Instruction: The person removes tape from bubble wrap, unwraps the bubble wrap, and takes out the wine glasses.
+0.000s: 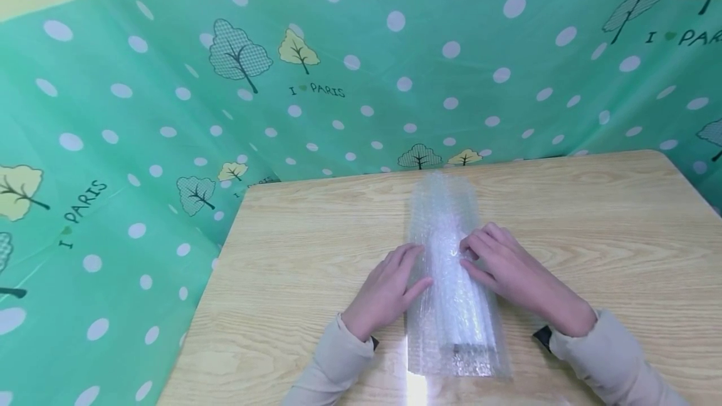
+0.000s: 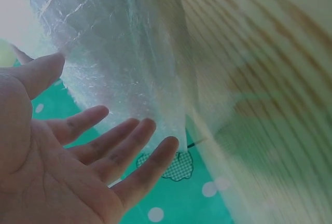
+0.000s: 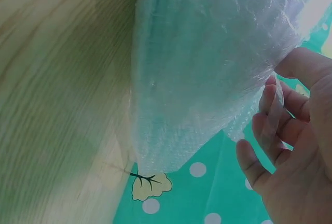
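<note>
A long bundle of clear bubble wrap [image 1: 451, 306] lies lengthwise on the wooden table. Something pale shows through it, with a dark edge near the close end; I cannot tell its kind. My left hand [image 1: 386, 290] is at the bundle's left side, fingers loosely extended and thumb apart, as the left wrist view also shows [image 2: 88, 167]. On the other side my right hand [image 1: 507, 265] has its fingers curled at the wrap's edge. In the right wrist view, the thumb [image 3: 306, 66] meets the bubble wrap [image 3: 207, 68], and a thin clear flap crosses the fingers.
The light wood table [image 1: 304, 230] extends to both sides of the bundle. Behind and left hangs a green cloth [image 1: 361, 67] with white dots and printed trees. Bright glare lies on the table by the bundle's near end.
</note>
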Demonstrator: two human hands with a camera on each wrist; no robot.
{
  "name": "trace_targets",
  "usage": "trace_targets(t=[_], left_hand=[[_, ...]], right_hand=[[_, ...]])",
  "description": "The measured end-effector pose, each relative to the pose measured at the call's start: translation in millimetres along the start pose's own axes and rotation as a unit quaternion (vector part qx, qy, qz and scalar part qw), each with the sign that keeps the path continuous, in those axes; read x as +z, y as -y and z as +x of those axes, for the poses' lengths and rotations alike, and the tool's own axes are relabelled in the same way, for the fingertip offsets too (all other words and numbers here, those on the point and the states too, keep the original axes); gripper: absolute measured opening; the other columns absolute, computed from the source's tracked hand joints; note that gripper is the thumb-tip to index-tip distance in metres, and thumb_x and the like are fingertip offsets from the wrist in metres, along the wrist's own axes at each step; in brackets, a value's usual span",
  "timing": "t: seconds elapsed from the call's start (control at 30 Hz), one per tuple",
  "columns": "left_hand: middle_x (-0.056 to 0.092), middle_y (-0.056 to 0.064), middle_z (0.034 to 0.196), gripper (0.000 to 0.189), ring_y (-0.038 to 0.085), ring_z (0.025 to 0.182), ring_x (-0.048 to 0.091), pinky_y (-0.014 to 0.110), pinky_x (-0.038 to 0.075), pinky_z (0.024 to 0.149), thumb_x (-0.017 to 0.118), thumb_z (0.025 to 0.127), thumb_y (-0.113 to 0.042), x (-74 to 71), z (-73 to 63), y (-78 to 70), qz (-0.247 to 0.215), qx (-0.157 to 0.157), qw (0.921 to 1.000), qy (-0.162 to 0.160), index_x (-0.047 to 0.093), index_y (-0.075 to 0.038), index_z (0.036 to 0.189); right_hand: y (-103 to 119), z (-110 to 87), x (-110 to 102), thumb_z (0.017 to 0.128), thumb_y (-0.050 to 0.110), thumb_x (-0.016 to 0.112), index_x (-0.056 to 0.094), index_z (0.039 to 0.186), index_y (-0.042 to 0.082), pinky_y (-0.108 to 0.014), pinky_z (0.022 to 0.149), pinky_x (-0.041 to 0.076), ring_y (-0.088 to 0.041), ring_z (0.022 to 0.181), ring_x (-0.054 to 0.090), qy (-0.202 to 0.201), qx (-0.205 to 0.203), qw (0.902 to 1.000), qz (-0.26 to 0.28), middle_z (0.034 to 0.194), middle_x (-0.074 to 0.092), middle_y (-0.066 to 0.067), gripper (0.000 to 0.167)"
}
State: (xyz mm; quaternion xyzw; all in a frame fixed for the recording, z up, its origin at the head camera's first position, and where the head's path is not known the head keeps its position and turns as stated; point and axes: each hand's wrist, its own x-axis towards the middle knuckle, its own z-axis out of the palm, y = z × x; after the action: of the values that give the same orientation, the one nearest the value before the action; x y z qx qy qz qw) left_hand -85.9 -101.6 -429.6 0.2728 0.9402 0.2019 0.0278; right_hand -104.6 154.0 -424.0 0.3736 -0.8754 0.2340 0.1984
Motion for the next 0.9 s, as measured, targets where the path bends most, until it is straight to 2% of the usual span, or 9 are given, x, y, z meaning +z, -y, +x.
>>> trace_targets(t=[0.23,0.4,0.53,0.73,0.9], left_hand=[[0.042,0.008,0.152,0.062,0.022,0.139,0.044,0.041,0.043,0.112,0.045,0.103,-0.050,-2.4,2.4,-2.2,0.001,0.003,0.9999,-0.011,0.036,-0.014,0.152],[0.042,0.009,0.152,0.061,0.022,0.140,0.042,0.039,0.040,0.114,0.049,0.102,-0.045,-5.9,5.9,-7.9,0.002,0.008,0.9998,-0.019,0.038,-0.011,0.151],[0.040,0.009,0.153,0.058,0.022,0.141,0.040,0.038,0.039,0.116,0.047,0.104,-0.042,-8.3,10.9,-15.0,-0.004,0.009,0.9995,-0.029,0.038,-0.011,0.151],[0.037,0.010,0.156,0.064,0.024,0.143,0.037,0.043,0.038,0.115,0.040,0.102,-0.055,-11.5,18.6,-29.7,-0.042,-0.011,0.9985,-0.035,0.038,-0.014,0.151],[0.036,0.011,0.156,0.074,0.026,0.142,0.038,0.047,0.042,0.112,0.044,0.097,-0.065,-9.4,19.8,-37.2,-0.043,-0.030,0.9981,-0.032,0.038,-0.014,0.150]], right_hand=[[2,1.0,0,0.088,0.011,0.069,0.058,0.098,0.008,-0.025,0.067,0.047,-0.007,0.080,0.046,0.018,0.017,0.9996,0.014,0.087,0.052,0.006,0.015],[3,0.7,0,0.086,0.008,0.071,0.056,0.099,0.009,-0.022,0.063,0.047,-0.005,0.075,0.046,0.023,0.031,0.9988,0.030,0.088,0.052,0.006,0.019],[3,0.0,-1,0.087,0.007,0.070,0.054,0.100,0.010,-0.021,0.062,0.047,-0.005,0.075,0.046,0.031,0.042,0.9979,0.037,0.088,0.051,0.006,0.021],[2,0.0,-1,0.085,0.005,0.071,0.053,0.102,0.009,-0.019,0.059,0.046,-0.004,0.073,0.045,0.031,0.044,0.9977,0.041,0.089,0.052,0.005,0.024],[2,0.5,1,0.084,0.003,0.071,0.054,0.102,0.009,-0.019,0.059,0.047,-0.003,0.074,0.047,0.028,0.039,0.9978,0.046,0.089,0.054,0.005,0.025]])
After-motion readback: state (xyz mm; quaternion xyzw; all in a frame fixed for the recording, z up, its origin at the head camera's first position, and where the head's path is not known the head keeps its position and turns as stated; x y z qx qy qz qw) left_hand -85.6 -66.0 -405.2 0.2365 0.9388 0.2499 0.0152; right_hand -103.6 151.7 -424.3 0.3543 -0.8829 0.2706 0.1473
